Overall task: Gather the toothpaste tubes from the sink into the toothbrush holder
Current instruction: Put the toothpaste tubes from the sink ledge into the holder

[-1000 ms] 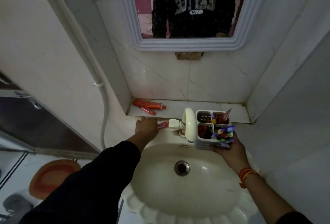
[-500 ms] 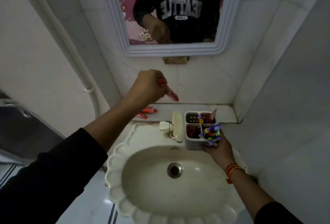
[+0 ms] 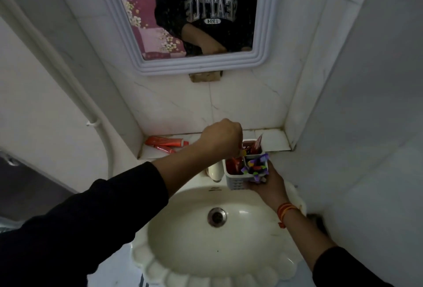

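Fingers (image 3: 238, 142) of your left hand (image 3: 220, 136) are curling into a fist right over the toothbrush holder (image 3: 237, 181). You are pinching something small and red at the fingertips, and it is poking down into the holder's back part. It is too hidden to say for sure that it is a toothpaste tube.

Your right hand (image 3: 266, 186) is wrapping around the holder from below and from the right, holding it up above the back edge of the sink (image 3: 183, 241).

That holder is a little white plastic box with slots on its side and four square parts on top. Red tubes are filling the near left part and the far right part, where one flat red end is sticking up. Purple, green and yellow toothbrushes (image 3: 256, 167) are crowding the near right part.

Two toothpaste tubes (image 3: 164, 142) are lying on the white ledge (image 3: 274, 140) behind the sink, to the left of your left hand. Both are orange-red. One is big, and a thin one is lying just in front of it, touching it.
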